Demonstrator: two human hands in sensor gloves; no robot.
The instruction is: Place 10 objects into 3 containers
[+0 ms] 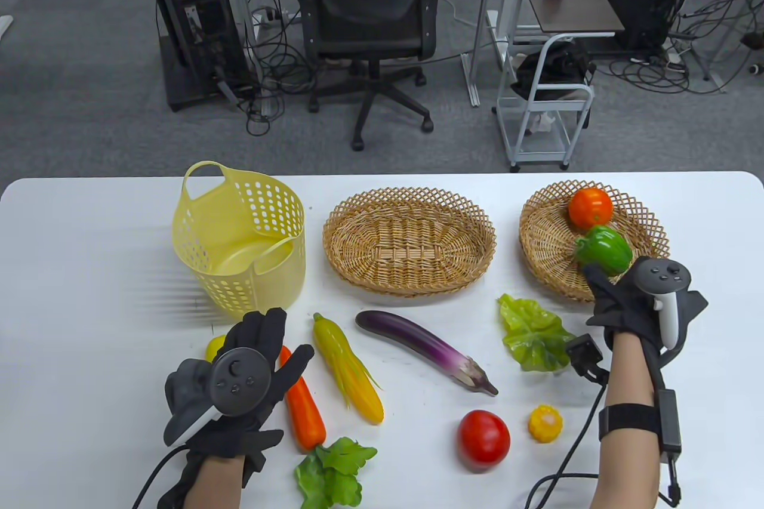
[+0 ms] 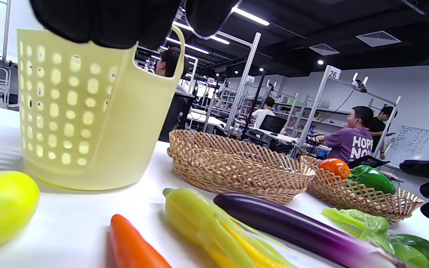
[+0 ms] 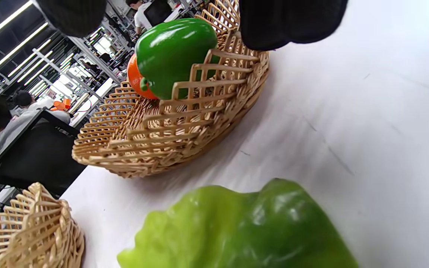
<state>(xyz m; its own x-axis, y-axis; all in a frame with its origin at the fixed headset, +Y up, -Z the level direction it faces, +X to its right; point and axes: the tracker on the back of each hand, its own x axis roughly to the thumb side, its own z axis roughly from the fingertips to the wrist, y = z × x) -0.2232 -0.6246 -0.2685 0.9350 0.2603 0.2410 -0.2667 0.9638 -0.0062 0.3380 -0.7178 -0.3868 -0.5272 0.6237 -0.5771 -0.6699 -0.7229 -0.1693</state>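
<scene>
Pepper (image 1: pixel 604 249) & tomato (image 1: pixel 590 207) in rt basket (image 1: pixel 540 246), veg in front.

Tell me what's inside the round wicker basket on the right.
The round wicker basket holds an orange-red tomato and a green bell pepper. The right hand covers part of its near rim.

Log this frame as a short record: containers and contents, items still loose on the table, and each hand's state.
right basket: orange tomato, green pepper
middle basket: nothing visible inside
yellow bin: nothing visible inside
loose: eggplant, corn, carrot, red tomato, two lettuce leaves, small yellow piece, yellow fruit
left hand: open above carrot, holding nothing
right hand: by right basket, fingers near pepper, grip unclear
</scene>
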